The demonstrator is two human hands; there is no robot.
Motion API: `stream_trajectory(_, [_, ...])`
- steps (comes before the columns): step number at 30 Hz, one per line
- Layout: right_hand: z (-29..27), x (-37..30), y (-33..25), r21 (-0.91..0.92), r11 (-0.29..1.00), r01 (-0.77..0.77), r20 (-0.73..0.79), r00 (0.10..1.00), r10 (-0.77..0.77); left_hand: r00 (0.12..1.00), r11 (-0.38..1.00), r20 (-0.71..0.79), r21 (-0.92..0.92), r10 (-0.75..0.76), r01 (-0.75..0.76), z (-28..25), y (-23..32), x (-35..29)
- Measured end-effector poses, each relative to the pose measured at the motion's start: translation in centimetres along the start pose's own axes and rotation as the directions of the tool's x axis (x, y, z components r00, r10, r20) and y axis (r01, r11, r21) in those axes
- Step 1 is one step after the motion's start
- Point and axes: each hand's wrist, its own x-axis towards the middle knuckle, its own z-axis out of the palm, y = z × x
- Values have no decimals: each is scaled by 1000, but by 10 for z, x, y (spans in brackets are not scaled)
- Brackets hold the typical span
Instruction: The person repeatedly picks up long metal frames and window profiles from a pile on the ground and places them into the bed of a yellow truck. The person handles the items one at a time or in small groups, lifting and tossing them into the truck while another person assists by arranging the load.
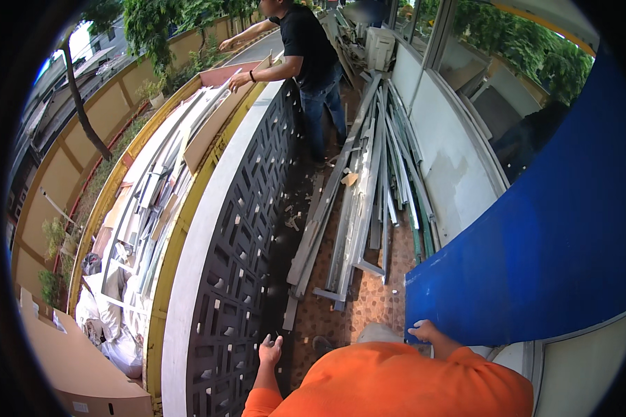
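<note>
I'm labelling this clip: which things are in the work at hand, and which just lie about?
At the hands:
blue panel, right hand at its lower corner
left hand, beside the lattice wall

Lying about:
long strips on the tiled floor
mixed scrap in the yellow-edged container
brown cardboard

Smooth blue panel with a soft sheen at right, dull metal-looking lengths mid-frame, mottled stone-look floor under them, matt orange cloth shirt at bottom, crumpled plastic-looking sacks lower left, matt brown cardboard beside them, glossy window glass upper right
</note>
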Motion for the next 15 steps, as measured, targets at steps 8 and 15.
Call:
stream_trajectory(8, [-19,74,-69,23,984,174,9,985,-175,961,966,112,-41,-251,257,18,-43,-33])
stream_trajectory(15, [-22,142,-128,-50,958,284,247,933,-263,942,932,0,142,-336,332,39,18,-46])
